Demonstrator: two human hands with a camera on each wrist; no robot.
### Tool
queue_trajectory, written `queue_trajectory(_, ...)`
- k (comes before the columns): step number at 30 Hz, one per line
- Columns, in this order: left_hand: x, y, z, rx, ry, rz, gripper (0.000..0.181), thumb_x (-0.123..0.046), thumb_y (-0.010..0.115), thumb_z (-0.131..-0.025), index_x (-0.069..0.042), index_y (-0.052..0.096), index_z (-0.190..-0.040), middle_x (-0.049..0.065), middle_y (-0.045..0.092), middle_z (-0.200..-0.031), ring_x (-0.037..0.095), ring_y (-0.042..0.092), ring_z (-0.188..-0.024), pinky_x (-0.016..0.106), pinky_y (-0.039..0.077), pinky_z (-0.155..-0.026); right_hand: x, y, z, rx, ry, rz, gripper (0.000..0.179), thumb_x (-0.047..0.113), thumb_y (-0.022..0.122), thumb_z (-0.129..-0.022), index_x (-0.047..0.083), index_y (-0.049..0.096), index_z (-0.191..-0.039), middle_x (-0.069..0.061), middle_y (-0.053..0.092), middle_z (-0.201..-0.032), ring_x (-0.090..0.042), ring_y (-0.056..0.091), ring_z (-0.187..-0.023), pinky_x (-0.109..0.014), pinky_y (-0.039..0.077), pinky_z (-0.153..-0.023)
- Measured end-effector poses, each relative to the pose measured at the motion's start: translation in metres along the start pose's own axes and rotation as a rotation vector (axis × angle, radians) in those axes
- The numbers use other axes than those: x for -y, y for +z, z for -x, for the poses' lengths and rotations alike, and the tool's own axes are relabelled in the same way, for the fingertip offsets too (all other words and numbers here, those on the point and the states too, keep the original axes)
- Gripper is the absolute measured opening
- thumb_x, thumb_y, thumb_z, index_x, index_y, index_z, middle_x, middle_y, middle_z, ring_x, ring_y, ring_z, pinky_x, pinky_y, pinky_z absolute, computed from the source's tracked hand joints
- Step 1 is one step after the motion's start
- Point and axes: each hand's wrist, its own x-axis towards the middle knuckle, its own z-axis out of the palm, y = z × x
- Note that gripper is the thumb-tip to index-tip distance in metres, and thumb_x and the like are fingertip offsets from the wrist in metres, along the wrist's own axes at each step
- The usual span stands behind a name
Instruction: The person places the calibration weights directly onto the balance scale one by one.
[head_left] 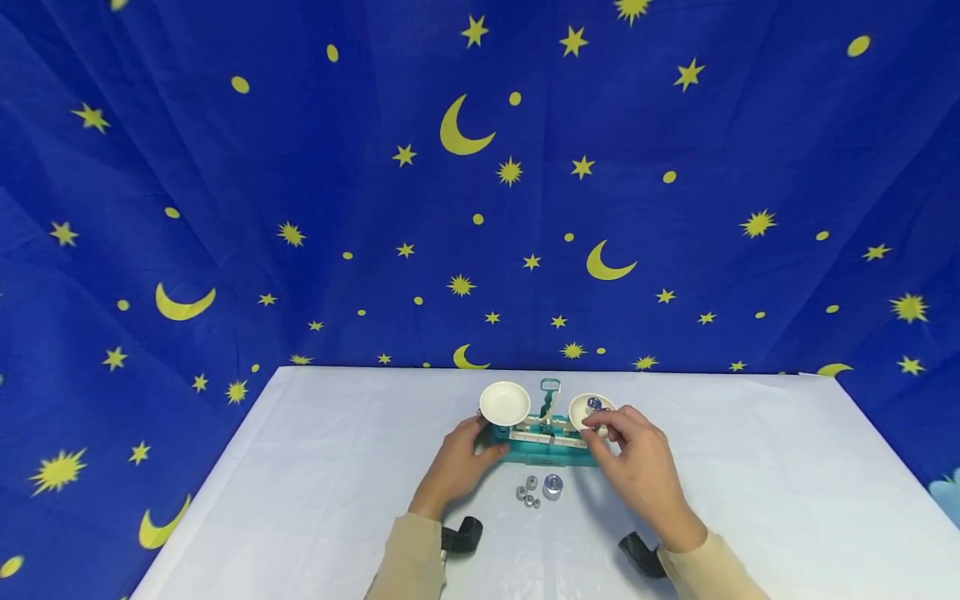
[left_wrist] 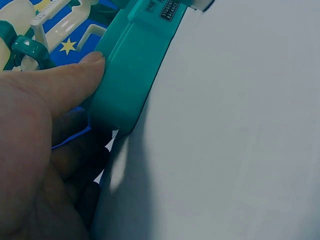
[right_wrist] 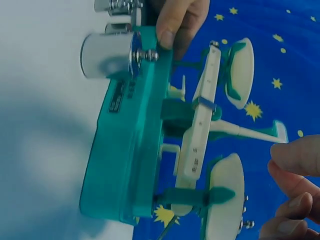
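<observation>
A green student balance (head_left: 536, 454) stands on the table with two white pans. My left hand (head_left: 453, 467) grips the left end of its base, the thumb (left_wrist: 87, 75) on the front edge and the other fingers round the end. The left pan (head_left: 505, 403) holds nothing. In the right pan (head_left: 577, 413) sits a metal weight (head_left: 595, 403); knobs show over that pan's rim in the right wrist view. Above this pan hovers my right hand (head_left: 637, 458), fingers loosely bent, with nothing between thumb and fingertips (right_wrist: 287, 227).
In front of the balance stand a large metal weight (head_left: 552, 487) and several smaller weights (head_left: 531, 482). A white cover (head_left: 300, 500) lies over the table. Behind it hangs a blue cloth (head_left: 375, 208) with yellow stars and moons. Black wrist mounts (head_left: 467, 536) sit below both hands.
</observation>
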Motion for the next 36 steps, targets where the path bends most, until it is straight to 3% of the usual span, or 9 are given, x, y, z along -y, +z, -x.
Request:
queue_trajectory(15, -0.002, -0.001, -0.001, 0.001, 0.016, -0.013, 0.062, -0.03, 0.07, -0.095, 0.002, 0.051, -0.144, 0.022, 0.05, -0.147, 0.038, 0.043, -0.139, 0.055, 0.034, -0.116, 0.009, 0.019, 0.014, 0.059, -0.031, -0.044, 0.02, 0.001, 0.085, -0.075, 0.015, 0.074, -0.084, 0.009, 0.048, -0.07, -0.008, 0.044, -0.062, -0.021, 0.038, -0.053)
queue_trajectory(22, -0.002, 0.0, -0.001, 0.0, 0.005, -0.01, 0.062, -0.031, 0.07, -0.094, 0.001, 0.05, -0.145, 0.021, 0.05, -0.148, 0.038, 0.043, -0.139, 0.055, 0.034, -0.116, 0.014, 0.024, 0.019, 0.075, -0.044, -0.05, 0.022, 0.002, 0.087, -0.073, 0.017, 0.074, -0.083, 0.014, 0.042, -0.068, -0.001, 0.039, -0.062, -0.019, 0.038, -0.053)
queue_trajectory(36, -0.003, -0.001, 0.0, -0.016, 0.031, -0.017, 0.062, -0.028, 0.071, -0.093, 0.002, 0.052, -0.143, 0.022, 0.052, -0.145, 0.038, 0.046, -0.137, 0.054, 0.035, -0.115, 0.017, 0.031, 0.026, 0.215, 0.058, -0.094, 0.017, 0.01, 0.086, -0.077, 0.019, 0.076, -0.087, 0.018, 0.047, -0.07, -0.004, 0.046, -0.063, -0.022, 0.041, -0.057)
